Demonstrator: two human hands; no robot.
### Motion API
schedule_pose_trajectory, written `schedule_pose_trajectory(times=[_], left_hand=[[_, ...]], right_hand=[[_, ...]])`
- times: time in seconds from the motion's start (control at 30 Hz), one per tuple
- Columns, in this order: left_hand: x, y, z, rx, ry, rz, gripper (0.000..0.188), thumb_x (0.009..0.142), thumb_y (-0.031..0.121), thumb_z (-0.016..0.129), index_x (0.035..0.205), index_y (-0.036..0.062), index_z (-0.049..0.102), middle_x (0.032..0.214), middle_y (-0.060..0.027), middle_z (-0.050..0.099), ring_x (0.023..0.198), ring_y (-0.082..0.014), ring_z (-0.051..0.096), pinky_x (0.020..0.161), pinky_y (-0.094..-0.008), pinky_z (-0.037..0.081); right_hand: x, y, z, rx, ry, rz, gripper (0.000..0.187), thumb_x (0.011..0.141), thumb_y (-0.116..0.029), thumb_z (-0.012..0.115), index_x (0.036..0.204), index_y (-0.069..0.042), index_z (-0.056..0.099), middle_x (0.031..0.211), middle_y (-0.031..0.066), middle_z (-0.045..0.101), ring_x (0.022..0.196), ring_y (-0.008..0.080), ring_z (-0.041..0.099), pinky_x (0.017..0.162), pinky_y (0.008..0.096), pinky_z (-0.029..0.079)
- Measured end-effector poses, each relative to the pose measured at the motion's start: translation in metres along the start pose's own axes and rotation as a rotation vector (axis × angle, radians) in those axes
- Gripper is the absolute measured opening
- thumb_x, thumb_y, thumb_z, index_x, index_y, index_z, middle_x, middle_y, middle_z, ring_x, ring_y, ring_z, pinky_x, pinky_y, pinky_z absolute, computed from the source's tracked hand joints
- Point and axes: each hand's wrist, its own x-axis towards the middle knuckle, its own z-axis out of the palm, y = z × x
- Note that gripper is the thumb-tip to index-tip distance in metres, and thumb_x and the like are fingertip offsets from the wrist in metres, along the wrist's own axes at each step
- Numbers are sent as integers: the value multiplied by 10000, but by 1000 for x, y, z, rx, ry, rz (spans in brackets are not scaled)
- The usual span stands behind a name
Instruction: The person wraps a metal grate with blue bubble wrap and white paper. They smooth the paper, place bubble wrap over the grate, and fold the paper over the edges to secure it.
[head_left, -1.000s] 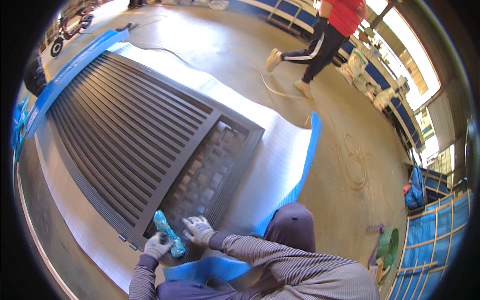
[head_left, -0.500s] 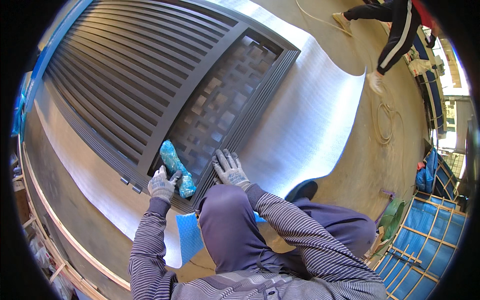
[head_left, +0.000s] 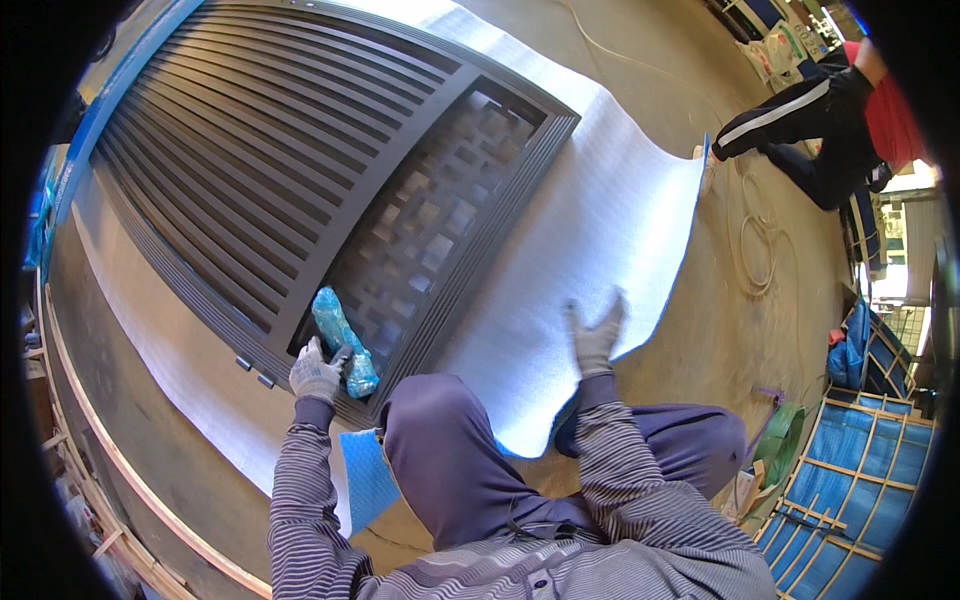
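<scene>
A dark grey metal gate point(head_left: 345, 225), with slats and a cut-out lattice panel point(head_left: 425, 215), lies flat on silvery foam sheeting point(head_left: 610, 215). Near its close corner rests a long bundle wrapped in blue-tinted plastic film point(head_left: 340, 335); what is inside cannot be told. My left hand point(head_left: 315, 373), in a grey work glove, lies on the gate's frame beside the bundle, thumb spread towards it. My right hand point(head_left: 596, 340), gloved too and blurred by motion, hovers over the sheeting to the right of the gate, thumb and fingers apart, holding nothing.
A person in black trousers point(head_left: 815, 130) kneels or crouches at the far right, by the sheet's raised corner. A pale hose point(head_left: 755, 255) lies coiled on the floor. Blue panels with wooden slats point(head_left: 840, 470) stand at lower right; wooden strips point(head_left: 150, 500) run along the left.
My right hand has left the gate's frame and swung right over the sheeting. My left hand stays by the bundle. The other person has gone down low near the sheet's corner.
</scene>
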Motion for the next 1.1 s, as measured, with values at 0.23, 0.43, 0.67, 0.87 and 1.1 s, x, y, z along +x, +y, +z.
schedule_pose_trajectory(times=[0.23,0.43,0.67,0.87,1.1], left_hand=[[4,-3,5,-29,16,8,926,791,692,731,1384,0,563,1293,-203,658,1188,-348,638,989,-429,516],[-1,-1,4,-7,50,9,906,789,675,739,1410,44,548,1323,-199,634,1189,-354,635,989,-450,512],[-4,0,-3,-119,35,-44,1008,726,703,764,1417,15,508,1312,-210,638,1207,-349,626,998,-438,508],[4,-1,-9,-89,-112,-59,1182,715,749,744,1536,-12,366,1414,-235,575,1298,-331,579,1076,-409,470],[-49,-50,-84,-957,-286,-22,929,912,539,716,1565,8,323,1562,-208,430,1406,-276,467,1143,-353,416]], right_hand=[[-2,145,-27,-189,-161,620,1115,722,-529,867,1508,52,331,1549,316,335,1415,450,395,1194,484,337],[10,183,-35,-318,208,665,1191,738,-562,861,1559,36,239,1591,302,245,1382,444,434,1145,486,407],[10,55,2,816,-483,402,618,865,-384,812,1208,102,645,1060,193,702,1027,268,652,934,381,511],[-45,-126,25,869,-780,29,504,910,-299,736,1182,114,634,1109,135,678,1027,222,636,910,328,502],[15,-269,122,1369,-934,-224,465,997,-271,631,1334,37,544,1255,181,619,1149,252,602,942,379,548]])
